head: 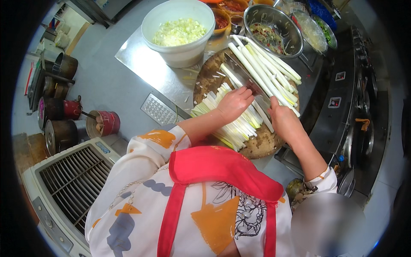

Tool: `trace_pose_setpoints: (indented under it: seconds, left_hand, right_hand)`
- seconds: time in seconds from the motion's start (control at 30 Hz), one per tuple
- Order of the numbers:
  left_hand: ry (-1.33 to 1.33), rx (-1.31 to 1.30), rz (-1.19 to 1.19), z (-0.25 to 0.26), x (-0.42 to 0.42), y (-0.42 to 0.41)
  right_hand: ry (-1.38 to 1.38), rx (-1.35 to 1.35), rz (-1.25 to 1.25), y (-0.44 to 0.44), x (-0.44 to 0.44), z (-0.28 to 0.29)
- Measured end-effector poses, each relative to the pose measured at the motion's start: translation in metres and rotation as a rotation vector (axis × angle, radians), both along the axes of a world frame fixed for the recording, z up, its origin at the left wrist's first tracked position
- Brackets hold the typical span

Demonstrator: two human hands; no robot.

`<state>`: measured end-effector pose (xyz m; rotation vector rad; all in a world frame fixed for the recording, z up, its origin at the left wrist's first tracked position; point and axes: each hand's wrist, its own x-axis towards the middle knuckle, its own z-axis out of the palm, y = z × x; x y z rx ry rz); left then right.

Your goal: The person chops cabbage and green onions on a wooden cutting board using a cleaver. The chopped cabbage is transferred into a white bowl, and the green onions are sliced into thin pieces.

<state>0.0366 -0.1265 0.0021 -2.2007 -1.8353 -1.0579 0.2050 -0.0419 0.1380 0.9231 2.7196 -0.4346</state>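
Observation:
My right hand [284, 120] grips a cleaver, its handle hidden in the fist. The broad blade [237, 68] slants away to the far left across a round wooden chopping board [207, 75]. Beside the blade, my left hand [236, 103] has its fingers curled down on a scallion stalk [229, 74]; the fingertips are close to the steel. Long thin split scallion pieces [239, 135] lie in a pile under and in front of my left wrist. Whole white scallion stalks [260, 69] are heaped on the board to the right of the blade.
A white plastic bucket [179, 53] of chopped pale vegetable stands at the back left on the steel table [138, 57]. Behind the board sits a steel bowl [273, 19] of shredded food. A black stove counter [327, 96] runs along the right. Pots [61, 135] stand on the left.

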Motion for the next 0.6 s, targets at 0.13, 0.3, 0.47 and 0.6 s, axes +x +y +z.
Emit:
trace_pose_setpoints:
  seconds: [0.13, 0.3, 0.47, 0.6]
  left_hand:
    - [-0.038, 0.014, -0.006, 0.003, 0.001, -0.001]
    - [-0.071, 0.009, -0.021, 0.001, 0.002, 0.001]
    - [-0.077, -0.005, -0.024, 0.005, -0.002, 0.003]
    - [-0.056, -0.001, -0.025, 0.002, -0.004, 0.001]
  right_hand:
    - [-0.009, -0.06, 0.004, 0.009, -0.014, 0.006]
    - [-0.066, -0.114, 0.047, 0.024, -0.033, 0.009]
    - [-0.12, -0.174, 0.07, 0.033, -0.035, 0.017]
    - [-0.167, -0.147, 0.066, 0.028, -0.015, 0.029]
